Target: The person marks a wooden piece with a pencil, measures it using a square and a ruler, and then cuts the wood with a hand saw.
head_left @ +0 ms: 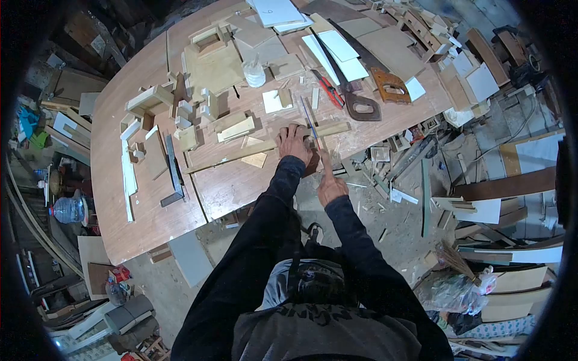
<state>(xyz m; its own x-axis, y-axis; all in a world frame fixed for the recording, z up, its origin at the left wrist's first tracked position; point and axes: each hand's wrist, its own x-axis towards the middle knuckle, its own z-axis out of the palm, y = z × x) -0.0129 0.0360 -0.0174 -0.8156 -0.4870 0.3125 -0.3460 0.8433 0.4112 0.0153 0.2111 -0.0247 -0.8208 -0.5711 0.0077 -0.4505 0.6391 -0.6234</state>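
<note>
My left hand [292, 143] presses down on a long, narrow wooden strip [241, 156] near the table's front edge, its fingers curled over the wood. A thin, narrow-bladed saw [309, 117] crosses the strip just to the right of that hand. My right hand [332, 189] is closed around the saw's near end, below the table edge, with the index finger stretched forward along it. The grip hides the handle. Under the strip lies a small piece of light wood [255, 159].
The wooden table [150, 222] carries two larger handsaws, one dark-handled [363, 109] and one brown-handled [391, 87], red pliers-like tool [329, 90], a clear plastic container [254, 73], a metal square [173, 171] and wooden box parts [150, 99]. Offcuts litter the floor [373, 216].
</note>
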